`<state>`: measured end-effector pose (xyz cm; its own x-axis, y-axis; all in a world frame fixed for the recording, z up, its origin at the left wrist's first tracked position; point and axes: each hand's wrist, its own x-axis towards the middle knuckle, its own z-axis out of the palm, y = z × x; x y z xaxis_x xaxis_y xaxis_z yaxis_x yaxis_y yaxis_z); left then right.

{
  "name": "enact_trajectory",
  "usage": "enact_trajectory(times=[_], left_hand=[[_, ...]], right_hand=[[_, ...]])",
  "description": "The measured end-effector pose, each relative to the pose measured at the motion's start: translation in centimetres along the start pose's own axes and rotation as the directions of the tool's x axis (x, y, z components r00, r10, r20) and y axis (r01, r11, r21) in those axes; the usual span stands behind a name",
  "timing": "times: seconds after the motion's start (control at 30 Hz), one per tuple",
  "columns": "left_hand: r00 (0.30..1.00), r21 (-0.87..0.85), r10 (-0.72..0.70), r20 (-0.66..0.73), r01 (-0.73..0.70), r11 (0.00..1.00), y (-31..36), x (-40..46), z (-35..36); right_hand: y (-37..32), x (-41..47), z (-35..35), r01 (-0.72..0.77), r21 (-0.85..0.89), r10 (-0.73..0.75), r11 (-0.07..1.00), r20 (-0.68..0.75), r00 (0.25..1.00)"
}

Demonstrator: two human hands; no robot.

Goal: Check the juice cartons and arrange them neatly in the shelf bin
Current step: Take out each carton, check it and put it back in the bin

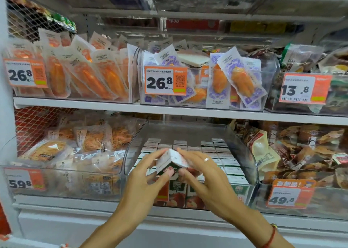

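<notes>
Head view: the left hand (148,174) and right hand (202,170) together grip one juice carton (170,161), tilted, fingers curled around its opposite sides. Directly below and behind the grip, rows of juice cartons (222,159) stand in the clear shelf bin (243,146). A ring (206,159) sits on a right-hand finger.

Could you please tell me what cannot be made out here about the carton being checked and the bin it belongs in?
Head view only:
- Held carton: print blurred; left hand and right hand cover its sides.
- Bin front price tag: hidden behind the left hand.
- Bin's rear rows: too small and shadowed by the shelf above.
</notes>
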<state>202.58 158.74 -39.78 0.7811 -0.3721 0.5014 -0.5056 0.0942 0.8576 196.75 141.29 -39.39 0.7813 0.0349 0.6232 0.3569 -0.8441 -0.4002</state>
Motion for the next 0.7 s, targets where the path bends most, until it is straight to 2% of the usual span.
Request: enact_trajectory(times=[0.13,0.27,0.43,0.6,0.63,0.7], left_hand=[[0.997,0.044,0.033,-0.071,-0.03,0.999,-0.3,3.0,1.4],[0.995,0.14,0.052,-0.09,-0.039,0.989,-2.5,7.9,3.5],[0.995,0.298,0.028,-0.097,0.003,0.955,-5.6,14.4,6.6],[0.999,0.258,-0.033,0.01,0.029,0.966,-8.0,17.2,8.5],[0.999,0.282,-0.024,0.047,0.01,0.959,-8.2,17.5,8.6],[0.992,0.434,-0.016,0.123,-0.039,0.9,-8.2,18.3,8.5]], right_hand=[[3.7,0.0,-1.8,-0.144,-0.176,0.145,0.974,-0.004,0.989],[7.1,-1.7,-2.6,-0.266,-0.45,0.307,0.852,0.02,0.951],[7.7,-2.6,-1.9,-0.236,-0.486,0.259,0.842,-0.021,0.966],[7.6,-2.6,-2.0,-0.213,-0.499,0.229,0.84,-0.029,0.973],[7.6,-2.6,-1.9,-0.219,-0.495,0.238,0.841,-0.025,0.971],[7.7,-2.7,-1.8,-0.222,-0.495,0.24,0.84,-0.028,0.97]])
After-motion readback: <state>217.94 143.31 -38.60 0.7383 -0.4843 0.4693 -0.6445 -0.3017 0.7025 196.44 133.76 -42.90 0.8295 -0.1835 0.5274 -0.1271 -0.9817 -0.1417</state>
